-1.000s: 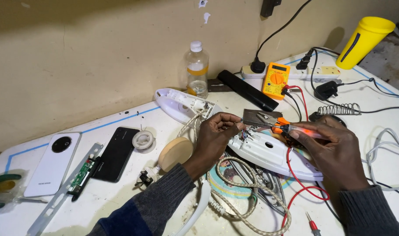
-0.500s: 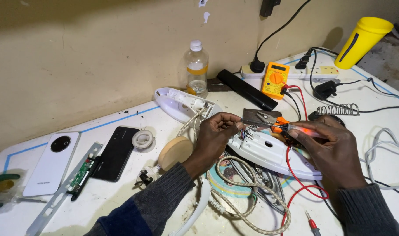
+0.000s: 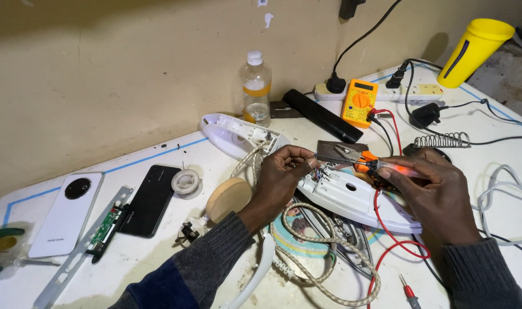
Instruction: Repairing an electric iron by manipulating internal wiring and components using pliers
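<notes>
My right hand (image 3: 435,191) grips a screwdriver (image 3: 381,167) with a clear orange handle, its shaft pointing left at the wiring end of a white iron body (image 3: 364,200) lying open on the table. My left hand (image 3: 281,174) pinches the small wires at that same end, its fingertips touching the screwdriver's tip. Under the body lies the iron's metal soleplate (image 3: 341,240), with a braided cord (image 3: 321,269) looped over it. A second white iron shell (image 3: 238,136) rests behind my left hand.
A yellow multimeter (image 3: 359,103) with red and black leads, a power strip (image 3: 387,91), a black bar, a soldering-iron spring stand (image 3: 441,140), a plastic bottle (image 3: 256,88) and a yellow cup (image 3: 475,51) stand at the back. Two phones (image 3: 149,200), a circuit board and a solder reel lie left.
Nearly nothing differs: both hands stay at the wiring end of the iron body, the screwdriver shifting only slightly.
</notes>
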